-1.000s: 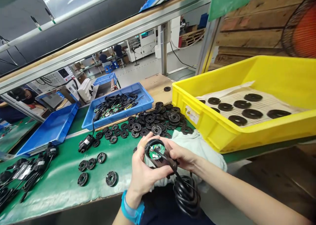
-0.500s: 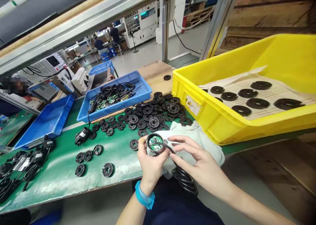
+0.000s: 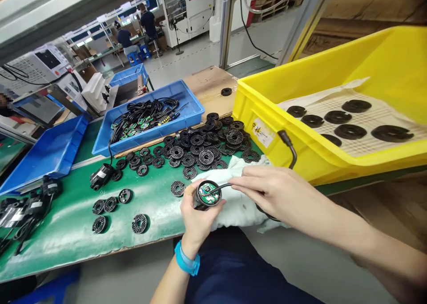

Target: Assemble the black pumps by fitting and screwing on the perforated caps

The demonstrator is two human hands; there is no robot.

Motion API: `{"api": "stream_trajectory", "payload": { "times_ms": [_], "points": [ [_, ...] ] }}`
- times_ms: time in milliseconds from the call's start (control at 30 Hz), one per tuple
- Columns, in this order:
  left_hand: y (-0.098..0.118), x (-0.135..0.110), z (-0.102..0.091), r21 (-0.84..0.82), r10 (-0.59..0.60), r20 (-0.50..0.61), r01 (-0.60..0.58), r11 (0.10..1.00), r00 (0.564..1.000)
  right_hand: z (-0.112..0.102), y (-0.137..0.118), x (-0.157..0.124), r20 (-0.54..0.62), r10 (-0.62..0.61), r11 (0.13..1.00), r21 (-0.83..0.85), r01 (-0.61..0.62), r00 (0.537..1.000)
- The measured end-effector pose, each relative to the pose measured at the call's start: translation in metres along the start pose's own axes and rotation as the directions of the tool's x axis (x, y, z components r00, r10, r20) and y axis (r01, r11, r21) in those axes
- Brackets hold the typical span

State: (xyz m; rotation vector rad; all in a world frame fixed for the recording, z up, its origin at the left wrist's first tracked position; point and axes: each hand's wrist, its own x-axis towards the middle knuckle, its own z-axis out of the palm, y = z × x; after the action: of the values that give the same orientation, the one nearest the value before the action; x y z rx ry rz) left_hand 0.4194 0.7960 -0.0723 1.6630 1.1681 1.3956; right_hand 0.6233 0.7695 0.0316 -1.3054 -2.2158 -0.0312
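Observation:
My left hand (image 3: 196, 221) is wrapped round a black round housing (image 3: 218, 200), its mouth turned up. Inside it sits a green circuit board (image 3: 207, 198), from which a black cable (image 3: 223, 187) runs to the right. That cable is pinched in the fingers of my right hand (image 3: 270, 186), close to the housing. A black plug end (image 3: 285, 138) sticks up behind the right hand, in front of the yellow bin. Beneath both hands lies a pale cloth (image 3: 233, 210). Patterned black discs (image 3: 178, 188) lie just left of the housing.
The yellow bin (image 3: 310, 170) at right holds several black notched discs. A blue tray (image 3: 147, 141) with cables and circuit boards stands behind a heap of black discs (image 3: 196, 139). Cabled black units (image 3: 36, 201) lie at left by another blue tray (image 3: 50, 148). People sit far behind.
My right hand has gone from loosely spread fingers to a pinch on the cable, drawing it out to the right. The hanging cable coil is now mostly hidden. The view has shifted slightly.

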Motion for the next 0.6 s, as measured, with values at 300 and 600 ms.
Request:
{"api": "stream_trajectory", "payload": {
  "times_ms": [300,600],
  "points": [
    [-0.007,0.001,0.001,0.082,0.184,0.023,-0.185,0.979,0.983,0.005,0.003,-0.005,-0.037,-0.224,0.952,-0.223,0.21,0.974],
    [-0.008,-0.004,0.011,0.227,0.389,0.013,-0.381,0.896,0.921,-0.008,-0.008,0.006,0.053,-0.27,0.863,-0.43,0.266,0.961]
  ]
}}
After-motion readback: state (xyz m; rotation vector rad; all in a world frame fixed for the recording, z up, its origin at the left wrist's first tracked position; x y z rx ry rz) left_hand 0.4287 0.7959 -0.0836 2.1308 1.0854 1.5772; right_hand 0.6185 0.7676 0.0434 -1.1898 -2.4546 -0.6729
